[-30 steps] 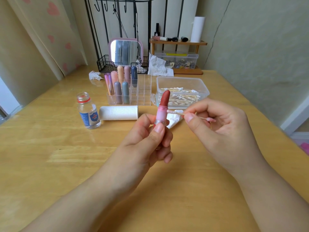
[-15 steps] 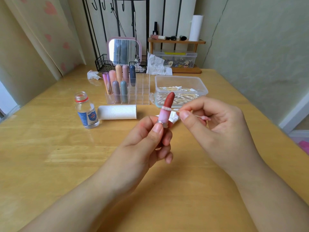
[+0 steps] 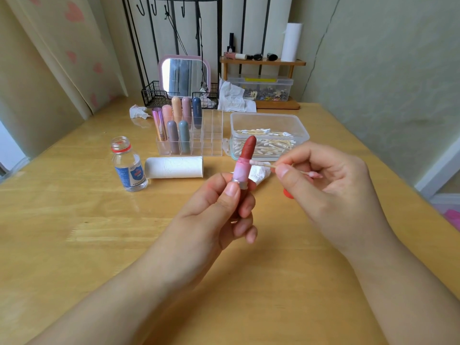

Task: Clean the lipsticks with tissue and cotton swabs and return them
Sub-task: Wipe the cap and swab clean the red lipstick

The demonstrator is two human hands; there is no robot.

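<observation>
Your left hand (image 3: 224,207) grips the uncapped lipstick (image 3: 245,160) upright over the counter (image 3: 74,232) centre, while your right hand (image 3: 331,190), pinching the cotton swab (image 3: 263,164), has drawn its tip from the collar out to 3 o'clock, barely touching, so wiping appears unfinished.

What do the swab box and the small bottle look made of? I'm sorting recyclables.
The swab box looks like clear, slightly frosted plastic: see-through walls, rounded corners, soft rim. The small bottle is clear and glossy with a red neck ring; glass or hard plastic, I cannot tell which.
</observation>
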